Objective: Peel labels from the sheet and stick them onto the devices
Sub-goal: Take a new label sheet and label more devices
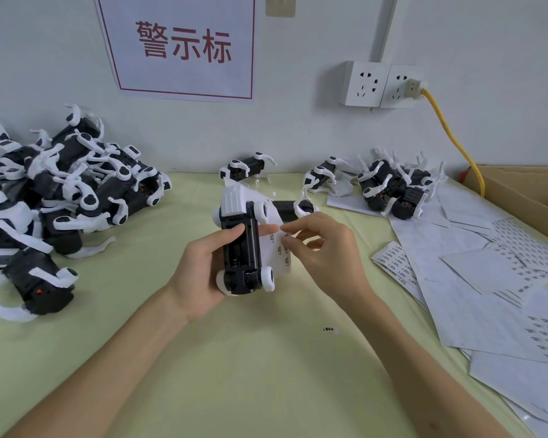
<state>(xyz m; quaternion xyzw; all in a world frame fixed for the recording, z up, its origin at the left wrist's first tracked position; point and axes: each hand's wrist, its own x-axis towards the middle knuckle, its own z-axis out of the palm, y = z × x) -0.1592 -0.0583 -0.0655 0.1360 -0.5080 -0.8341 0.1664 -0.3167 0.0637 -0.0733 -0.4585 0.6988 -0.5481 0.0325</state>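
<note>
One black-and-white plastic device [239, 248], long axis pointing away, is gripped w/ white label sheet [271, 254] by left hand [200, 270]; label [283, 230] just beside is pinched by right hand [326, 251].

The black-and-white hard plastic device [239, 257] at the centre is smooth, its white wheels faintly glossy and its black body duller. Against its 3 o'clock side, the small white paper label sheet [274, 248] looks thin and slick. At 9 o'clock the heap of black-and-white plastic devices [60, 197] has the same smooth moulded finish. The pale green bench [234, 358] is matt and even. From 3 to 4 o'clock the loose white paper sheets [475, 311] carry a slight sheen, beside a brown cardboard box [519, 191], rough and matt. At 1 o'clock are a glossy white plastic wall socket [363, 83] and a yellow rubbery cable [450, 134].
</note>
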